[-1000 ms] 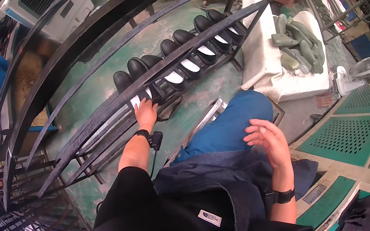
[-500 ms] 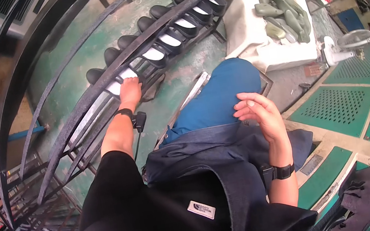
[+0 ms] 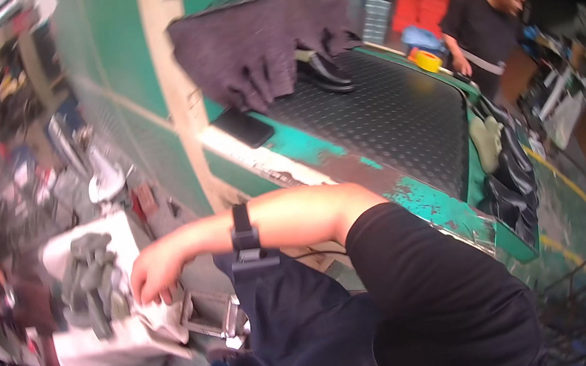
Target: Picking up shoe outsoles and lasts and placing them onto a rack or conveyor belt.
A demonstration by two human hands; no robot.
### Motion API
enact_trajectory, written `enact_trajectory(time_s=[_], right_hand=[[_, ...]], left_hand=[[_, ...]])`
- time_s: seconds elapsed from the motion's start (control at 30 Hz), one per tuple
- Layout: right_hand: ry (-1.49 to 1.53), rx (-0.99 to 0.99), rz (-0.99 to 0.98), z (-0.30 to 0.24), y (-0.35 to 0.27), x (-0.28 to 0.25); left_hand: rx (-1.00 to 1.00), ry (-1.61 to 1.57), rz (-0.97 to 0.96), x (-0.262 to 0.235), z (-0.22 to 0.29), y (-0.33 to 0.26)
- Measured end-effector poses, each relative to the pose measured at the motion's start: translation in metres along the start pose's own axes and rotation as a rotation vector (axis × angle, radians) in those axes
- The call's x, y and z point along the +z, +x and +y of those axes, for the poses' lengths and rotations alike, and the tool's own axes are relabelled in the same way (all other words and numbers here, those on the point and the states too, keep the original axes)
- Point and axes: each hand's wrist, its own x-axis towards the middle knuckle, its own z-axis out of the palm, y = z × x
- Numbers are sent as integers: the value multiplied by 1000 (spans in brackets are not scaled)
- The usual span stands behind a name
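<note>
My right hand (image 3: 155, 270) hangs at the end of an arm stretched leftward, with a black wristband. Its fingers droop loosely, slightly blurred, and I see nothing in them. Close to them is a white cloth-lined bin (image 3: 99, 350) holding a heap of grey-green shoe lasts (image 3: 94, 277). My left hand is out of view. Farther off, a black shoe (image 3: 327, 73) with a greenish last inside lies on a black studded conveyor belt (image 3: 391, 118), partly under a dark fringed curtain (image 3: 267, 38).
A dark flat phone-like slab (image 3: 244, 126) rests on the green machine's ledge. Black shoes with a green last (image 3: 490, 144) are at the machine's right side. A co-worker (image 3: 481, 24) stands beyond the belt. A white fan (image 3: 106, 177) is past the bin.
My view has swung right, from the shoe rack to the green machine. My left hand, earlier at a white insole on the rack, has left view. My right arm now reaches across leftward.
</note>
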Motion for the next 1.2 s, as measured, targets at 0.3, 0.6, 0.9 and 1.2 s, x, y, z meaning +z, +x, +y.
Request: enact_trajectory(time_s=[0.3, 0.6, 0.9, 1.2], right_hand=[[290, 118, 1359, 88, -378, -178], [604, -129, 2614, 200, -710, -88], [705, -209, 2804, 240, -792, -59], [706, -201, 2751, 273, -804, -72]], left_hand=[[142, -199, -465, 14, 162, 158], [315, 56, -1015, 83, 157, 169], [202, 149, -997, 80, 196, 162], [59, 182, -985, 70, 217, 170]])
